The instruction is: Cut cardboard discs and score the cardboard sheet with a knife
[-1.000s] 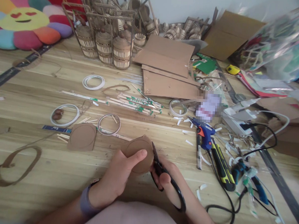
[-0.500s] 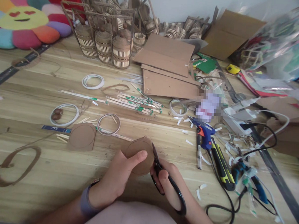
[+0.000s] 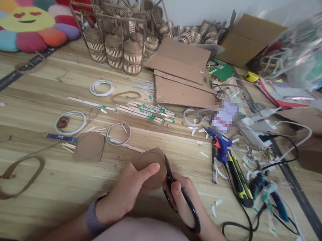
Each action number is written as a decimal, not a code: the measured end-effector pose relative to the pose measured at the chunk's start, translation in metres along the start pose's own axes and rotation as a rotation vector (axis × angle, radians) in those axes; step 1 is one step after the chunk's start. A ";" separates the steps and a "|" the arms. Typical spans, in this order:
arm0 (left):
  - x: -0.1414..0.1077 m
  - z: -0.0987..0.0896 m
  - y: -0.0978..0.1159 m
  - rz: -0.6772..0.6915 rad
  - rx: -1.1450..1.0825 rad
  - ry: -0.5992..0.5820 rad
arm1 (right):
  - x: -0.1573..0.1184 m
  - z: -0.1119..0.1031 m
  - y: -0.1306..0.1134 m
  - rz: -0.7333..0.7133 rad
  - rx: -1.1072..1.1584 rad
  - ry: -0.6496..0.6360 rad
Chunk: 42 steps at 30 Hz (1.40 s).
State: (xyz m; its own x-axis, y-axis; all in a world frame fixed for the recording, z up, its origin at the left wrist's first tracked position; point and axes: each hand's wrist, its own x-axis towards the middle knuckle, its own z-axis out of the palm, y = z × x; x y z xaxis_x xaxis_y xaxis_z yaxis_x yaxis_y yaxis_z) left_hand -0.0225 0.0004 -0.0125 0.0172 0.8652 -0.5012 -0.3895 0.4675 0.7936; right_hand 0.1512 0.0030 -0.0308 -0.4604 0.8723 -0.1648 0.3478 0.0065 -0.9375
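Between the thumb and hidden fingers of my left hand is a piece of brown cardboard, partly rounded, with a curved line drawn on it. My right hand grips black-handled scissors. Their dark blades lie along the right edge of the cardboard and point away from me; whether they are parted I cannot make out. To the left, a square cardboard piece with a drawn circle lies flat on the wooden table.
At the right lie a blue glue gun, a yellow-black utility knife, pliers and looping cables. Tape rings and wrapped sticks spread across the middle. Behind stand small lidded buckets, cardboard sheets and a box.
The whole view has shifted very slightly. Both hands, the cardboard and the scissors keep nearly the same position.
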 end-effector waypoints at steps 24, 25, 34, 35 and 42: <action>-0.002 0.000 0.003 -0.010 0.011 0.026 | 0.001 -0.004 -0.003 -0.038 -0.090 0.010; -0.002 0.000 0.003 0.000 0.011 0.037 | 0.001 -0.004 -0.004 -0.037 -0.087 0.007; -0.003 0.001 0.008 -0.003 0.065 0.076 | 0.001 -0.013 0.005 -0.010 -0.088 -0.021; -0.003 0.001 0.008 -0.002 0.061 0.071 | 0.001 -0.014 0.006 -0.004 -0.073 -0.016; -0.003 0.001 0.004 -0.036 0.054 0.050 | 0.001 -0.016 0.010 0.003 -0.061 -0.043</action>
State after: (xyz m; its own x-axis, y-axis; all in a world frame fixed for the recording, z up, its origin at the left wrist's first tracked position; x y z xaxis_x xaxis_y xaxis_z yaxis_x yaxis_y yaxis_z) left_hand -0.0232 -0.0003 -0.0076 -0.0158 0.8381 -0.5453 -0.3390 0.5086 0.7915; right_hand 0.1675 0.0116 -0.0355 -0.4932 0.8507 -0.1819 0.3978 0.0345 -0.9168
